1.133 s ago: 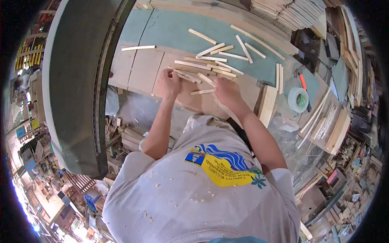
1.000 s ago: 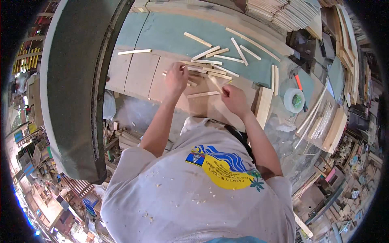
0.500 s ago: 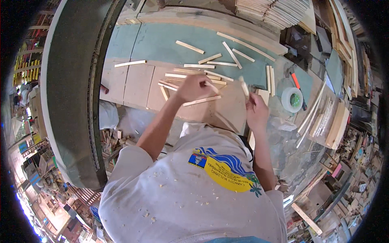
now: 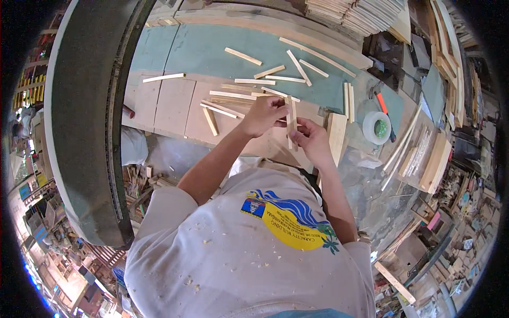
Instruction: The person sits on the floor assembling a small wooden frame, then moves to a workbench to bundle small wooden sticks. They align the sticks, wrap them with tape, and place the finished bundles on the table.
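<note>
In front of my body, my left hand (image 4: pixel 261 116) and my right hand (image 4: pixel 315 143) come together at a pair of short pale wooden strips (image 4: pixel 291 117). The strips are side by side, lengthwise away from me. My left fingers pinch them from the left; my right thumb and fingers close on them from the right, nearer their lower part. Beyond and left of my hands, several loose wooden strips (image 4: pixel 233 95) lie scattered on the bench (image 4: pixel 175 100). One short strip (image 4: pixel 210 121) lies left of my left forearm.
Right of my hands are a wooden block (image 4: pixel 336 132), a roll of clear tape (image 4: pixel 369 129) and an orange-handled tool (image 4: pixel 382 103). A long strip (image 4: pixel 318 56) lies at the back. A large dark machine part (image 4: pixel 87 116) stands at left. Stacked boards (image 4: pixel 360 16) rise at the far right.
My hands have come together; the right one has moved left. The separate strips they held are now side by side between my fingers. The whole view has shifted slightly.
</note>
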Demonstrator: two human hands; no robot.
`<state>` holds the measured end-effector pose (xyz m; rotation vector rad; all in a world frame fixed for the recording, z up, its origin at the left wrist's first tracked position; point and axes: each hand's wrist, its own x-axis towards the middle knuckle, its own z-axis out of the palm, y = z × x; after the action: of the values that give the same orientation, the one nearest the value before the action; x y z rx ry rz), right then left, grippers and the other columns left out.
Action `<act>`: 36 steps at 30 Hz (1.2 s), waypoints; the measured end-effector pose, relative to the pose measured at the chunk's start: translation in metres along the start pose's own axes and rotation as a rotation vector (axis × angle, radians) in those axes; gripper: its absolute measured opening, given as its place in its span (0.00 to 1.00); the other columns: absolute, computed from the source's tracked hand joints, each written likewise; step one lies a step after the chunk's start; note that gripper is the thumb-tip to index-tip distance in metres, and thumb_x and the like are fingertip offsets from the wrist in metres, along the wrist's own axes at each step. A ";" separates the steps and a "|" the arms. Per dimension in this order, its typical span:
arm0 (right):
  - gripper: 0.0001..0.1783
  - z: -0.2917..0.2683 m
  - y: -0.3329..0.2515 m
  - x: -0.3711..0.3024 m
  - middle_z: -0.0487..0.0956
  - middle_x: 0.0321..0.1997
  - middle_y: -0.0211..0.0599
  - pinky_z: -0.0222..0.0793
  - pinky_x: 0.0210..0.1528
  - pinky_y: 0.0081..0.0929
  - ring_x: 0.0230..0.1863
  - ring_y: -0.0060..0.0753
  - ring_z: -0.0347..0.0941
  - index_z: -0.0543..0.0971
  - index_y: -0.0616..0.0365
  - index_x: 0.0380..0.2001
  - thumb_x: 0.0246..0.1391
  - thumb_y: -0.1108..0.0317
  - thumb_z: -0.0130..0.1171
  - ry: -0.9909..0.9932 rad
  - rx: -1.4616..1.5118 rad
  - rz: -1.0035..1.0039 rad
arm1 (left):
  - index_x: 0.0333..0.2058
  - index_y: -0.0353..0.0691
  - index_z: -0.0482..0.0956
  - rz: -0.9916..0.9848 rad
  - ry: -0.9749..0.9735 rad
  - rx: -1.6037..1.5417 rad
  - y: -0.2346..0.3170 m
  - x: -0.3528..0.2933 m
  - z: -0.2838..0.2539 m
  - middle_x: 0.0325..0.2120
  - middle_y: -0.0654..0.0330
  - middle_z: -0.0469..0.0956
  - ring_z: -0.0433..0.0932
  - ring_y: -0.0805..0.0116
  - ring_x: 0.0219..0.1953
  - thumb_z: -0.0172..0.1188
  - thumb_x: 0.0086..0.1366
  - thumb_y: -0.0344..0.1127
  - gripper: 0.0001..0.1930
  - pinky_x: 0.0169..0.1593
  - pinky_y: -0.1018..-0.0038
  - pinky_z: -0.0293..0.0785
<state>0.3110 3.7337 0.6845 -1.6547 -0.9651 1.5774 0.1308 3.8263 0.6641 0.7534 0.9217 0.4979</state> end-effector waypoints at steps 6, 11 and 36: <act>0.25 -0.004 0.012 0.003 0.84 0.41 0.40 0.77 0.40 0.23 0.39 0.27 0.81 0.69 0.67 0.61 0.61 0.78 0.59 0.053 0.099 0.087 | 0.38 0.26 0.77 -0.013 -0.080 0.062 0.003 0.017 0.007 0.33 0.59 0.77 0.82 0.69 0.34 0.61 0.68 0.31 0.10 0.42 0.69 0.87; 0.26 -0.013 0.019 0.005 0.83 0.40 0.40 0.78 0.37 0.24 0.39 0.29 0.82 0.67 0.66 0.62 0.61 0.79 0.57 0.185 0.205 0.119 | 0.35 0.30 0.78 0.216 0.066 0.556 -0.006 0.067 -0.019 0.35 0.53 0.80 0.84 0.64 0.32 0.65 0.65 0.39 0.15 0.37 0.65 0.83; 0.10 -0.039 0.023 -0.026 0.76 0.32 0.27 0.67 0.33 0.20 0.32 0.17 0.70 0.73 0.57 0.38 0.55 0.74 0.65 0.409 0.165 -0.053 | 0.42 0.30 0.77 -0.049 -0.185 0.408 0.022 0.026 0.077 0.34 0.58 0.79 0.81 0.72 0.33 0.65 0.62 0.36 0.15 0.37 0.75 0.84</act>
<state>0.3509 3.7008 0.6808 -1.7273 -0.6414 1.1827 0.2083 3.8301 0.6964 1.1236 0.8749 0.1912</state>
